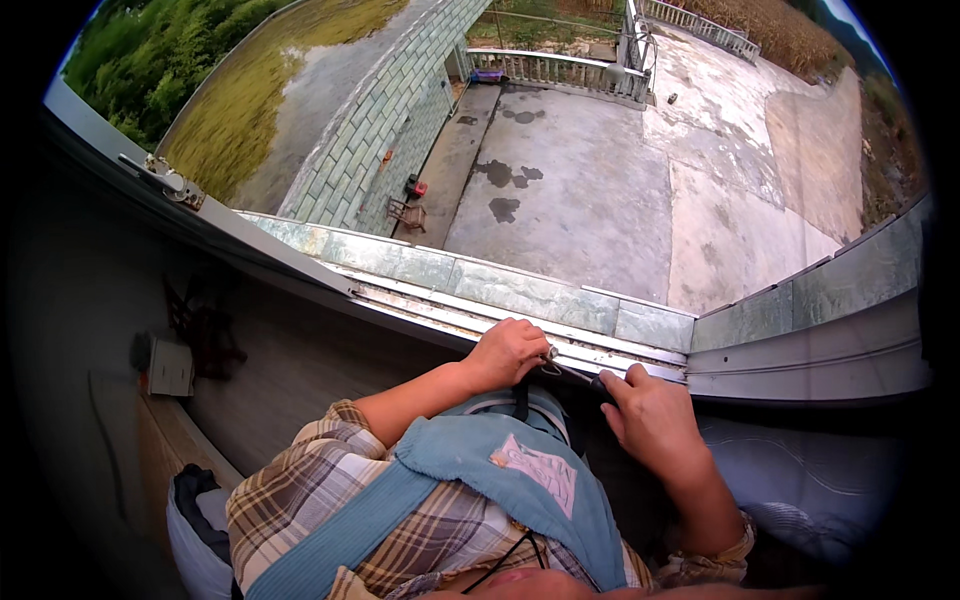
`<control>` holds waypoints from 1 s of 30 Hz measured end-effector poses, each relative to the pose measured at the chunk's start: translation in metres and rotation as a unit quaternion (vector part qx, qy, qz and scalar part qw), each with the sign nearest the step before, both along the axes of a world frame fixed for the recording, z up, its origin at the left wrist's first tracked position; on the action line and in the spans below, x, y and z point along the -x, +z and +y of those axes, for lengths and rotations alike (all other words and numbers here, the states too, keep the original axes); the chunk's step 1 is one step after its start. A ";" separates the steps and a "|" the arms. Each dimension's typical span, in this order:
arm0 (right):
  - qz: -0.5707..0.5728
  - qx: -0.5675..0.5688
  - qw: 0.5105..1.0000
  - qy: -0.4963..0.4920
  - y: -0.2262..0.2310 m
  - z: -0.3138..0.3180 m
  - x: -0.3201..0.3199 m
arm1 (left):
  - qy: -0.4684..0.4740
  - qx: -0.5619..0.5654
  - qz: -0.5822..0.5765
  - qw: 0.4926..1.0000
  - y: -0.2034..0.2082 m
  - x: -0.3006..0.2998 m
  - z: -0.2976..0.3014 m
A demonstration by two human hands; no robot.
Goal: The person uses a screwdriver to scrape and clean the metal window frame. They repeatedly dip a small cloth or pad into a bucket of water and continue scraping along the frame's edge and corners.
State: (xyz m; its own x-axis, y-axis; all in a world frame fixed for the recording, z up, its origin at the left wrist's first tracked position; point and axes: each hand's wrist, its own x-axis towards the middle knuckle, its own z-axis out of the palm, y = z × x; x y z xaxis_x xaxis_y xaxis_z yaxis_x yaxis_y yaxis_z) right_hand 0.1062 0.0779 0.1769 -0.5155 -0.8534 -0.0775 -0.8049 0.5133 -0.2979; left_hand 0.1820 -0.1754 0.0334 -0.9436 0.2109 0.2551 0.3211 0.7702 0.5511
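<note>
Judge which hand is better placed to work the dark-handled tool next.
Probably the right hand: it grips the tool by its dark handle, the thin shaft pointing left. The left hand looks occupied, its fingers at a small metal part.

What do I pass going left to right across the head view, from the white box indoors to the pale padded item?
White box → wooden chair outside → left hand → small metal piece → dark-handled tool → right hand → pale padded item.
</note>
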 end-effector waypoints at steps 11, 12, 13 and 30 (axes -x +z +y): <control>-0.041 -0.045 0.998 -0.015 0.005 -0.044 -0.003 | -0.049 -0.030 -0.044 0.997 0.000 -0.004 -0.041; -0.047 -0.044 0.998 -0.019 0.003 -0.049 -0.004 | -0.054 -0.035 -0.043 0.997 -0.001 -0.006 -0.048; -0.040 -0.049 0.998 -0.012 0.004 -0.055 -0.007 | -0.054 -0.045 -0.042 0.997 -0.003 -0.007 -0.052; -0.096 -0.057 0.993 0.037 -0.001 -0.156 0.000 | 0.044 -0.070 -0.065 0.994 0.001 -0.051 -0.136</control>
